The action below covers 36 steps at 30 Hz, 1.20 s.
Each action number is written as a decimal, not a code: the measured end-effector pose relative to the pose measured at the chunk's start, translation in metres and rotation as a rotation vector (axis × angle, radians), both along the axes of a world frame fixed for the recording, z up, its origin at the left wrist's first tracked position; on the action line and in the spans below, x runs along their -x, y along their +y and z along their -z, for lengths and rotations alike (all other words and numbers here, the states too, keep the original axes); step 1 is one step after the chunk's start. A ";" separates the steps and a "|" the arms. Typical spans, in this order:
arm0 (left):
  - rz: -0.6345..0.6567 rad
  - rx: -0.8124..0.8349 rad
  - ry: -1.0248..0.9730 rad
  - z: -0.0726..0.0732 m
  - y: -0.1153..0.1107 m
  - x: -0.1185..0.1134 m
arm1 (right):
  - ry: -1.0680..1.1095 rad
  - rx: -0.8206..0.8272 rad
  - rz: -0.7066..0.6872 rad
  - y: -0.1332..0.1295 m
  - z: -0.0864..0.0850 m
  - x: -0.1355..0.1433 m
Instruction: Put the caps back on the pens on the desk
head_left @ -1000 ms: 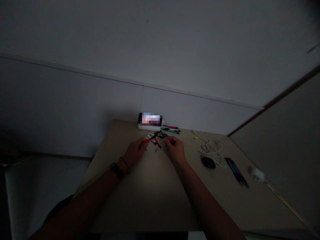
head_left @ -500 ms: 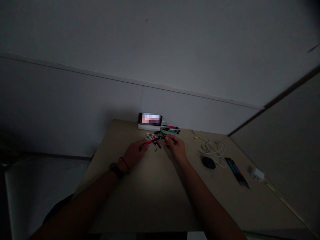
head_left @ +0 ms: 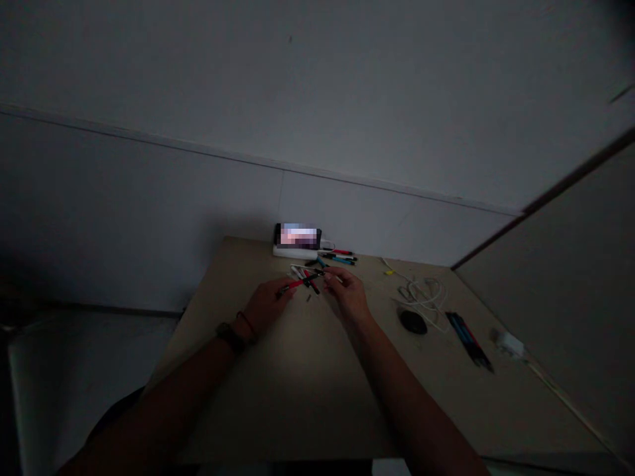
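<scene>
A red and black pen point(head_left: 297, 283) is held at an angle above the table, its black end pointing up to the right. The red end is pinched in my left hand point(head_left: 272, 301), whose fingers are closed. My right hand point(head_left: 348, 291) closes its thumb and fingertips at the black end; whether a separate small part sits there is too dark to tell. Just behind and beneath the pen lie loose pen pieces point(head_left: 314, 287) in red, black and white. A small grey piece point(head_left: 308, 298) rests on the table in front of them.
A lit phone point(head_left: 298, 236) leans on a white block point(head_left: 295, 253) by the wall. Several pens point(head_left: 343, 258) lie to its right. Farther right are a coiled white cable point(head_left: 430, 301), a black mouse-like object point(head_left: 413, 322), a row of pens point(head_left: 469, 340) and a white plug point(head_left: 510, 345).
My right hand has shifted very slightly left along with the pen's black end. My left hand keeps its grip, and the things on the table stay where they were.
</scene>
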State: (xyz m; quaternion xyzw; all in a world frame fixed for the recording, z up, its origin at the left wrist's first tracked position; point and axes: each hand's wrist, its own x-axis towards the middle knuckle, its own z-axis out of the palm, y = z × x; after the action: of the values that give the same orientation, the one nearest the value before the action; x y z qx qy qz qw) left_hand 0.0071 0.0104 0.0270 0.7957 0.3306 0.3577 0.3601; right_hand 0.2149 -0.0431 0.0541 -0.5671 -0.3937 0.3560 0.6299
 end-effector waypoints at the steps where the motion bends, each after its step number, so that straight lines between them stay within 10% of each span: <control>1: -0.001 -0.001 0.002 0.000 0.000 0.000 | -0.007 0.004 0.000 0.000 0.001 0.000; 36: 0.079 -0.008 0.047 -0.004 -0.002 0.003 | -0.236 -0.005 -0.199 -0.002 -0.005 -0.005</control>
State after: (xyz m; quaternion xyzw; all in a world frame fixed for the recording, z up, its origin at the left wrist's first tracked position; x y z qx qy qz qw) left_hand 0.0044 0.0083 0.0314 0.8177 0.3059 0.3255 0.3630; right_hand 0.2201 -0.0455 0.0592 -0.5616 -0.5200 0.3467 0.5423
